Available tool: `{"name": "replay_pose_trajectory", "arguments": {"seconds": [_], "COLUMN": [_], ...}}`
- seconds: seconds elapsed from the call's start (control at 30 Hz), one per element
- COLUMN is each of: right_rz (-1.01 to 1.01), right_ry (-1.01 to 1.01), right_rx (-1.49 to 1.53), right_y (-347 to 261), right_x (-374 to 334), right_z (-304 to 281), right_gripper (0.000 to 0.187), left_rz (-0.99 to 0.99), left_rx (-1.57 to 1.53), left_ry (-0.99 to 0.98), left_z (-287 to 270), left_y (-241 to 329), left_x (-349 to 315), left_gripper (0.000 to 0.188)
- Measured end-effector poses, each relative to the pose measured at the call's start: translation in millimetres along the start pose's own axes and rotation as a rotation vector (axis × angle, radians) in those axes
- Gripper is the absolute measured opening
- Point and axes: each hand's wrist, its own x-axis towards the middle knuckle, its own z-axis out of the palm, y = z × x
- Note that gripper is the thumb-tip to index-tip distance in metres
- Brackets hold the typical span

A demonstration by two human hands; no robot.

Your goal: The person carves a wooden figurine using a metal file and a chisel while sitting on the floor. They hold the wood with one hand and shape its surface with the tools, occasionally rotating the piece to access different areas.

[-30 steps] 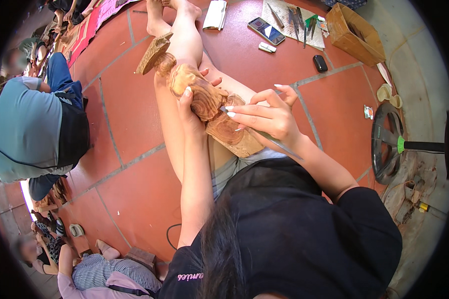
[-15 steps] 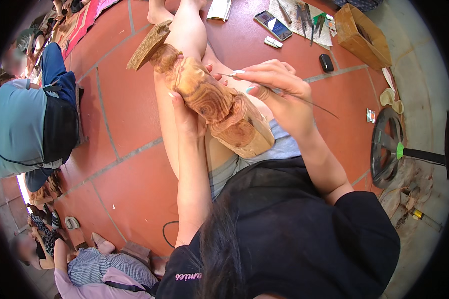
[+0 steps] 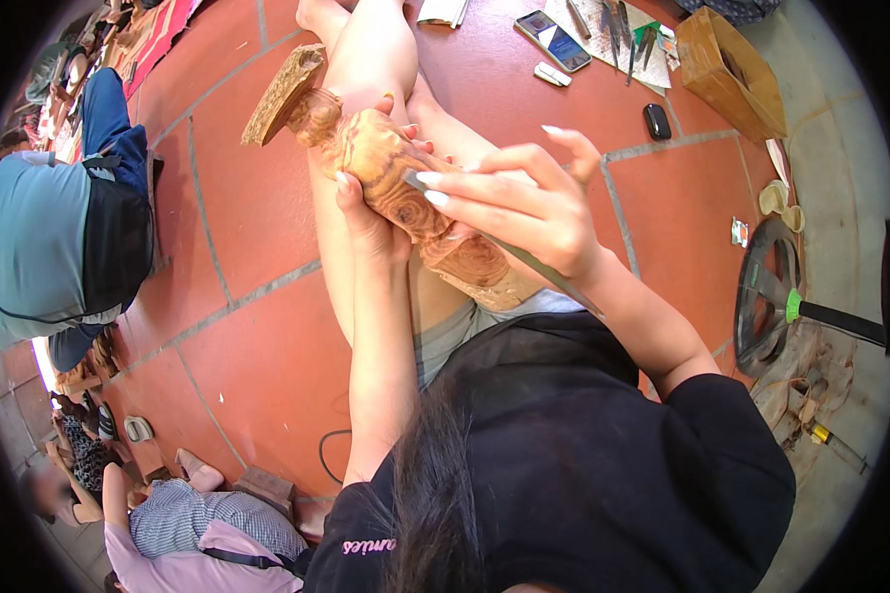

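A carved wooden piece (image 3: 391, 173) with strong ring grain lies slantwise over my lap. It has a rounded middle, a narrow neck and a rough flat slab at its far left end. My left hand (image 3: 374, 227) grips it, thumb on the near side and fingertips showing past the far side. In my right hand (image 3: 544, 212) is a thin, flat grey metal file (image 3: 544, 269), pinched under the fingers. The file's tip rests on or just over the rounded middle, and its tail runs back past my wrist. My right little finger is raised.
On the tiled floor ahead are a phone (image 3: 554, 42), a white lighter-like object (image 3: 553, 74), a black case (image 3: 657, 122) and several hand tools (image 3: 615, 35) on paper. A cardboard box (image 3: 727, 84) stands at right, near a black wheel (image 3: 767, 295). Another person (image 3: 49, 247) sits at left.
The file has turned from edge-on to showing its flat face. My right hand has rolled over it and moved slightly down and left. The carving has shifted slightly to the left.
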Motion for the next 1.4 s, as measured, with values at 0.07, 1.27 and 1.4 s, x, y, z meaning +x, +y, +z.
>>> {"name": "replay_pose_trajectory", "arguments": {"seconds": [0.07, 1.27, 1.4], "right_rz": [-0.017, -0.078, -0.027], "right_ry": [-0.019, -0.046, 0.012], "right_rx": [-0.045, -0.059, -0.089], "right_y": [0.2, 2.4, -1.1], "right_x": [-11.7, 9.9, 17.0], "right_z": [-7.7, -13.8, 1.5], "right_gripper": [0.025, 0.028, 0.017], "left_rz": [0.001, 0.025, 0.046], "left_rx": [-0.017, -0.02, 0.021], "left_ry": [0.009, 0.015, 0.002], "left_z": [0.4, -2.3, -2.3], "left_y": [-2.8, -6.4, -5.4], "left_x": [0.7, 1.8, 0.9], "left_gripper": [0.101, 0.087, 0.087]}}
